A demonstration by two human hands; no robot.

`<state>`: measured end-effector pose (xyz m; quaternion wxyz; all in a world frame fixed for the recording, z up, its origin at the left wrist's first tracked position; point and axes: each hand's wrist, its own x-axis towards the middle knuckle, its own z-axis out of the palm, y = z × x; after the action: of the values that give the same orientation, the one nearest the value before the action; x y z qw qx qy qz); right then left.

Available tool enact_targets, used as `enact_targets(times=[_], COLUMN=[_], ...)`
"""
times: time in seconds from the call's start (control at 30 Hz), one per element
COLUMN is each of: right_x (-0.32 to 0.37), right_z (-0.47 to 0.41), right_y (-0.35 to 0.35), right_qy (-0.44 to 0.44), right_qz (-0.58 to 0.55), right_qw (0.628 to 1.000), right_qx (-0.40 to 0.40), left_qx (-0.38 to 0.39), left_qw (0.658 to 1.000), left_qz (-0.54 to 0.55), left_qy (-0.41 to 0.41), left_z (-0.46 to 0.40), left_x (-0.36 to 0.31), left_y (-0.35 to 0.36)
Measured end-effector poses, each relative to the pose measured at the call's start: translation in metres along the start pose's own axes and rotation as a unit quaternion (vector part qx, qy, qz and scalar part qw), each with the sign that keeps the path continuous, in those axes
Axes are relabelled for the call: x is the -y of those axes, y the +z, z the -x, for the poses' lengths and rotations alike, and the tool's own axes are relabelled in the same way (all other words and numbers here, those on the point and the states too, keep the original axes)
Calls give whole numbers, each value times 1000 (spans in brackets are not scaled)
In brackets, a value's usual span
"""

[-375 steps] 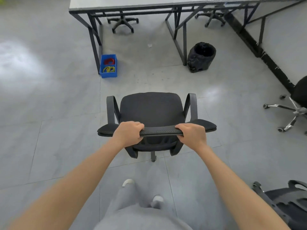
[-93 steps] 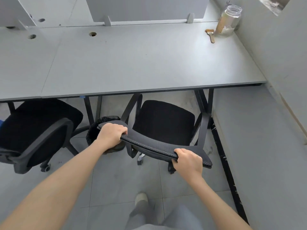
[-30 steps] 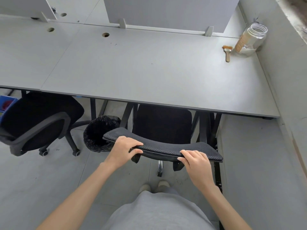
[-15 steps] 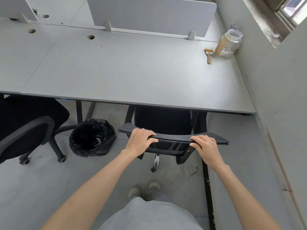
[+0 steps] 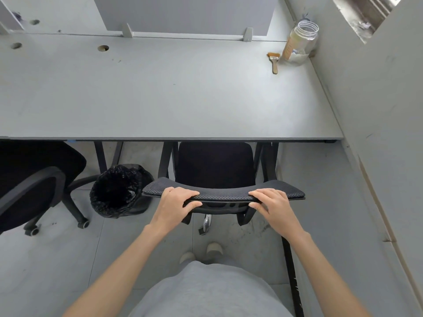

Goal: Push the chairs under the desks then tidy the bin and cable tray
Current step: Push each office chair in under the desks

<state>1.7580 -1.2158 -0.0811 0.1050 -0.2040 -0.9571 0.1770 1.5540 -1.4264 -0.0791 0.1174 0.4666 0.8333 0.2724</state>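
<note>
Now the chair (image 5: 215, 170), its seat partly under the desk (image 5: 160, 99), is gripped by its backrest top in the left hand (image 5: 176, 202) and right hand (image 5: 272, 204).

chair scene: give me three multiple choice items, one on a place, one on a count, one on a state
1. Where is the bin?
A. on the desk
B. on the floor left of the held chair
C. right of the held chair

2. How many things lie on the desk?
A. two
B. four
C. none

3. What are the hands doing?
A. hanging free
B. both gripping the chair backrest
C. lifting the bin

Answers: 1 B, it stands beside the chair. 2 A, a jar and a brush. 3 B, left hand and right hand curl over the backrest.
</note>
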Motion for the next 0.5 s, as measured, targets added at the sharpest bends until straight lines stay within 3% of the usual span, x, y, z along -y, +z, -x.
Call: enact_targets(times=[0.13,0.23,0.5], right_x=[-17,-24,-34], right_z=[10,11,9], right_y=[-14,-21,-26], right_qy=[-26,-33,-23], right_qz=[57,55,42], right_qw=[997,997,998], right_qx=[-48,-53,-42], left_qx=[-53,-93,-97], left_qw=[996,995,995], left_qz=[-31,-20,-16], left_qy=[58,29,-1], left_z=[10,16,20], left_x=[11,14,1], left_y=[-7,-11,-3])
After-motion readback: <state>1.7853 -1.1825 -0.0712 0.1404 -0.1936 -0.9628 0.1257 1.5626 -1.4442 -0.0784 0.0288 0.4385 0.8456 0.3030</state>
